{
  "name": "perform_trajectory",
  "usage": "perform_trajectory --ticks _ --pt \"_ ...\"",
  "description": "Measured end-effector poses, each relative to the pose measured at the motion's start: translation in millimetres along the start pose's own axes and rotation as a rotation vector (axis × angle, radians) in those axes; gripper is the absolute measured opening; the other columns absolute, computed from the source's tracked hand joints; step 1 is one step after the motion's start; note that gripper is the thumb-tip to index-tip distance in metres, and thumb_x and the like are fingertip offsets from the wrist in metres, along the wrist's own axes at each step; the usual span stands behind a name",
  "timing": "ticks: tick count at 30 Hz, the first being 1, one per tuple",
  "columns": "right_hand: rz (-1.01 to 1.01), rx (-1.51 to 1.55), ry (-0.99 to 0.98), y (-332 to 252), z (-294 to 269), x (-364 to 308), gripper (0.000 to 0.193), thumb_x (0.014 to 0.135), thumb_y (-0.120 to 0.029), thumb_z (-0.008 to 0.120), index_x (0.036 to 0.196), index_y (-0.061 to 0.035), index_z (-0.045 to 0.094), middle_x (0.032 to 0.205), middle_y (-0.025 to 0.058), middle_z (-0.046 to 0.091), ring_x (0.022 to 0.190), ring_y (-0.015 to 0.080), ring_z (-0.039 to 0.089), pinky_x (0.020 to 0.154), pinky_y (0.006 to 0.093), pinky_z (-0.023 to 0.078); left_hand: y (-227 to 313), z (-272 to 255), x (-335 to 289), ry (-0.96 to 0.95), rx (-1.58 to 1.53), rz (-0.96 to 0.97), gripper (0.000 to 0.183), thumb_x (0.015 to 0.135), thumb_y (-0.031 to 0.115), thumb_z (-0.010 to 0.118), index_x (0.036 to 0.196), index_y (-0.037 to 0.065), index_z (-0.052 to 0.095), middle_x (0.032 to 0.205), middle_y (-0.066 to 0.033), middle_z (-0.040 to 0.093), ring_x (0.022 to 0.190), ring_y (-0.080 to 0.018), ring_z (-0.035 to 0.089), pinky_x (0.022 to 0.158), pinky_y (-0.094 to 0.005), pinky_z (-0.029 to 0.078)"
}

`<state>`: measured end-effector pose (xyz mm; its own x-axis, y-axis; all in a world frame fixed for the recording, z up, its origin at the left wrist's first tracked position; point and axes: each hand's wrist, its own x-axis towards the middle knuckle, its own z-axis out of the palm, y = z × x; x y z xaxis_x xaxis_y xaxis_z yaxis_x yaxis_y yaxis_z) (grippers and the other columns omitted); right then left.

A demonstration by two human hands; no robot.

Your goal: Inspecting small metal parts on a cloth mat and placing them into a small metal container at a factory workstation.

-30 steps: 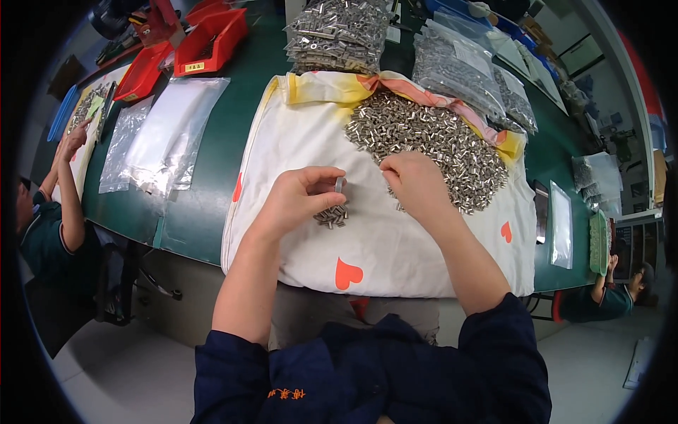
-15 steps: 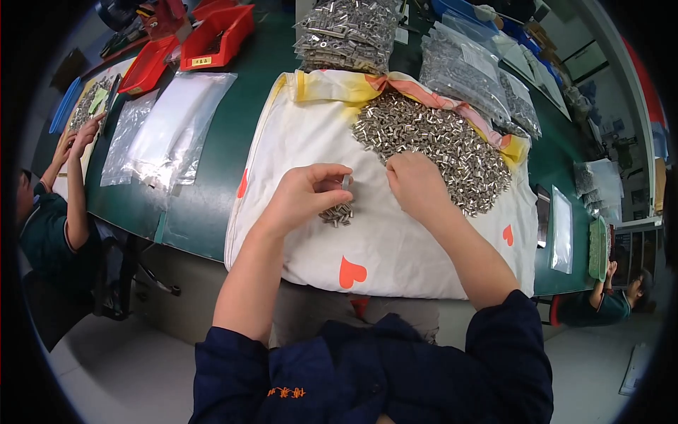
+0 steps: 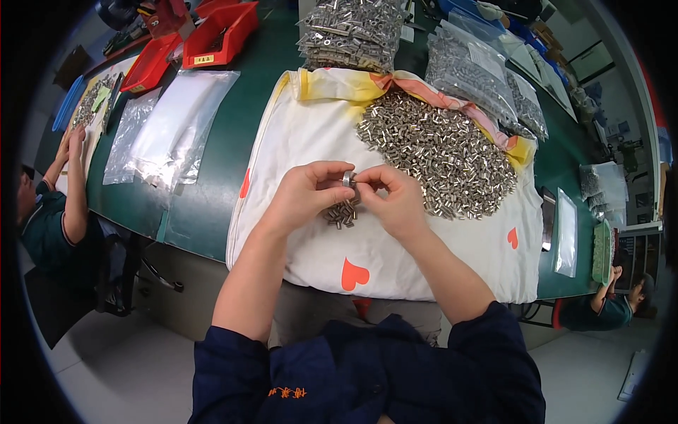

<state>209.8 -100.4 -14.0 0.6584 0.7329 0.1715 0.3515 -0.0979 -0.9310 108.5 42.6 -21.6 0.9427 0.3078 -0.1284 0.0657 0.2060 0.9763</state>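
My left hand pinches a silver metal ring upright between thumb and forefinger. My right hand is closed in a pinch at the ring's right side, its fingertips on a small metal piece that they mostly hide. Just below the ring lies a small heap of short metal cylinders, partly covered by my fingers. A much larger pile of the same shiny cylinders spreads beyond my right hand. Both heaps rest on a white cloth with red hearts and a yellow-and-pink edge.
Bags of metal parts are stacked behind the cloth, with more bags at far right. Clear plastic bags and red bins are on the green table at left. Co-workers sit at left and far right.
My right hand has moved left from the edge of the large pile to the ring. My left hand keeps its hold on the ring in nearly the same place.
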Motion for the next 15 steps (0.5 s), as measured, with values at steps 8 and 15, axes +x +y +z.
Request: perform_trajectory --ticks 8,15 --pt "-0.055 -0.038 -0.041 -4.0 -3.8 2.0 0.007 0.075 -0.001 0.064 0.082 -0.0004 0.063 0.079 0.0017 0.063 0.070 0.0089 0.058 0.062 0.0225 0.047 1.1 -1.6 -2.3 0.004 0.025 0.000 0.035 0.076 -0.001 0.067 0.110 -0.003 0.057 0.093 -0.0057 0.063 0.083 -0.0104 0.060 0.075 -0.0220 0.049" --pt "0.106 0.023 -0.080 -3.7 -3.3 4.3 0.011 0.074 -0.008 0.066 0.083 -0.0020 0.063 0.073 0.0043 0.063 0.063 0.0100 0.059 0.059 0.0232 0.047 3.6 -2.1 -7.3 0.021 0.099 -0.032 0.036 0.075 -0.001 0.067 0.110 -0.003 0.057 0.094 -0.0052 0.063 0.085 -0.0101 0.060 0.075 -0.0221 0.049"
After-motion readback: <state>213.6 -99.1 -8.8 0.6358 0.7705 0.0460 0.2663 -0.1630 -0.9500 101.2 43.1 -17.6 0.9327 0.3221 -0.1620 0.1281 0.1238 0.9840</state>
